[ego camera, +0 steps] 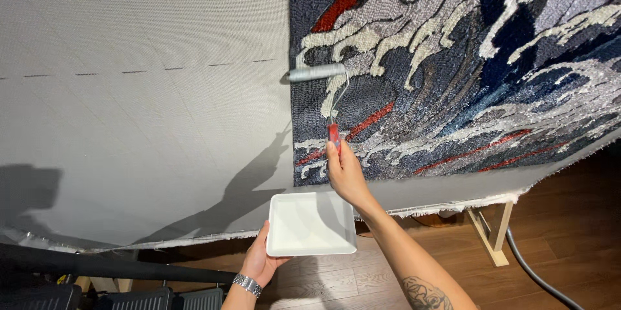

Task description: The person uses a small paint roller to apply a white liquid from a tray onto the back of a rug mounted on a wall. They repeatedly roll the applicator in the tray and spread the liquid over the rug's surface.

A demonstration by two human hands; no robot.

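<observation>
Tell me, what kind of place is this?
Most likely a rug-making workshop. A patterned tufted rug hangs on stretched grey backing cloth over a wooden frame, and the right hand runs a small roller across it.

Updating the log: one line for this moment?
right hand: grips paint roller on tufted rug back | left hand: holds white tray | cloth stretched

The backing cloth (129, 122) fills the left and centre of the frame, with the tufted rug (466, 71) on its upper right part. The roller (317, 73) lies against the rug's left edge, above the right hand (346, 174). Below it, at lower centre, the tray (312, 224) sits in the left hand (260, 261). The wooden frame leg (493, 232) stands on the floor (569, 239) at lower right, with a hose (537, 274) just right of it.
</observation>
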